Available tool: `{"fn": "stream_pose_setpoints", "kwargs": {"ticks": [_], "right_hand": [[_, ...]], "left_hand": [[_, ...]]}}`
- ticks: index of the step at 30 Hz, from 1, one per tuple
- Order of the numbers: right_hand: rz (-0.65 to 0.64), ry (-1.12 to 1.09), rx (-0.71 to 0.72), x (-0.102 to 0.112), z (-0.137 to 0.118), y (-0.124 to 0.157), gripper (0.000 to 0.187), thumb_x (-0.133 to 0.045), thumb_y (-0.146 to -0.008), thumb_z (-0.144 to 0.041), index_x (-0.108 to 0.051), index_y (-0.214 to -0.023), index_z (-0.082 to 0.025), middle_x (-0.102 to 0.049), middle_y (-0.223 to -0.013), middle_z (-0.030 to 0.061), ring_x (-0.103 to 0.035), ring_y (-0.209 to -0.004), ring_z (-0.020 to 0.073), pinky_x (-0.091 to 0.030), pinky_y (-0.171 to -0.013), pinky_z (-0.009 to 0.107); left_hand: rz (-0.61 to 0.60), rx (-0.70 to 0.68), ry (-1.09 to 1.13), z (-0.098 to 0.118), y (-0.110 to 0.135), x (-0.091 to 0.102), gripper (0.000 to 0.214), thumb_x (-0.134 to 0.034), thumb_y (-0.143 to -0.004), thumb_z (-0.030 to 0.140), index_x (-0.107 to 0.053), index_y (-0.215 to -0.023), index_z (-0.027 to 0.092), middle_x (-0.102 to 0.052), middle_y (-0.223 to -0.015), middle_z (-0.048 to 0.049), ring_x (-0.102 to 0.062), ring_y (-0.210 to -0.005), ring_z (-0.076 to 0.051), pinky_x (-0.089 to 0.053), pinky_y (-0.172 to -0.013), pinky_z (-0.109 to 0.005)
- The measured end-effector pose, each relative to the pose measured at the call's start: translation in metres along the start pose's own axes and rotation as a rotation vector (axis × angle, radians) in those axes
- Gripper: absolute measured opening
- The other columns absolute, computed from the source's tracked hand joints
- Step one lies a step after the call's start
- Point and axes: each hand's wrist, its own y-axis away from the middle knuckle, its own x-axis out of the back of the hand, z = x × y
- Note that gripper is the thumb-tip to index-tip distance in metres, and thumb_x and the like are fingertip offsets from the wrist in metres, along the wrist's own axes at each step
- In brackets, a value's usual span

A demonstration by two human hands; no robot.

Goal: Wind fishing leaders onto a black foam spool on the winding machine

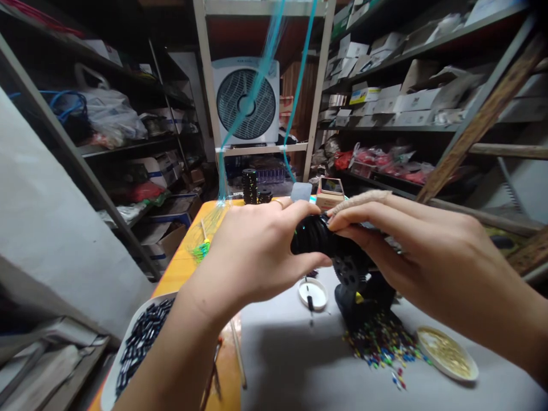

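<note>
Shelves (166, 114) line the left of the room, and below them a white tray (109, 377) of short dark tubes (143, 331) sits by the orange edge of the bench (177, 268). Green-tipped strands (200, 251) lie beside the left hand (252, 245), which is closed around a black ribbed piece (314, 235), fingers over its top, thumb underneath. That piece is held up between both hands, above a white dish (319, 291). The right hand (423, 251) brings its fingertips together on the piece's upper right edge; whether they grip or only press cannot be told. A steady left hold, with fine movement left to the right fingertips, would probably serve best. Just below stands a black stand (346, 274); keeping clear of the loose coloured pieces (381, 348) and oval dish (464, 377) to the right seems wise.
</note>
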Motion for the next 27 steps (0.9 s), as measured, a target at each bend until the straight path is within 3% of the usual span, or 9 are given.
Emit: {"fn": "stream_pose_setpoints", "kwargs": {"ticks": [12,19,22,27], "right_hand": [[-0.070,0.064,0.084,0.003,0.009,0.002,0.017,-0.045,-0.099,-0.016,-0.062,-0.103,-0.020,-0.067,-0.107,0.0037,-0.067,-0.089,0.0157,-0.053,-0.074,0.025],[-0.083,0.074,0.091,0.004,0.013,-0.002,0.018,-0.047,-0.100,-0.019,-0.064,-0.098,-0.018,-0.068,-0.100,0.0034,-0.067,-0.083,0.0142,-0.049,-0.067,0.024],[-0.066,0.095,0.077,0.001,0.010,0.003,0.015,-0.050,-0.099,-0.016,-0.065,-0.101,-0.018,-0.068,-0.107,0.0036,-0.066,-0.089,0.0142,-0.050,-0.072,0.023],[0.042,0.133,0.080,-0.006,0.003,0.012,0.018,-0.054,-0.092,-0.004,-0.068,-0.100,-0.013,-0.069,-0.105,0.0061,-0.066,-0.097,0.0133,-0.047,-0.097,0.018]], "left_hand": [[-0.024,0.017,0.024,-0.001,-0.004,-0.001,0.046,-0.069,-0.080,0.052,-0.063,-0.121,0.030,-0.075,-0.106,-0.0001,-0.072,-0.094,-0.029,-0.049,-0.072,-0.040],[-0.025,0.014,0.030,-0.001,-0.004,-0.001,0.046,-0.069,-0.081,0.050,-0.063,-0.121,0.030,-0.074,-0.107,0.0011,-0.071,-0.094,-0.028,-0.047,-0.072,-0.039],[-0.023,0.020,0.024,-0.001,-0.004,-0.001,0.046,-0.068,-0.081,0.051,-0.063,-0.122,0.030,-0.074,-0.107,0.0008,-0.071,-0.093,-0.028,-0.048,-0.072,-0.040],[-0.011,0.017,0.014,0.000,-0.003,-0.001,0.046,-0.070,-0.080,0.052,-0.063,-0.120,0.030,-0.075,-0.102,0.0007,-0.071,-0.091,-0.029,-0.048,-0.071,-0.040]]}}
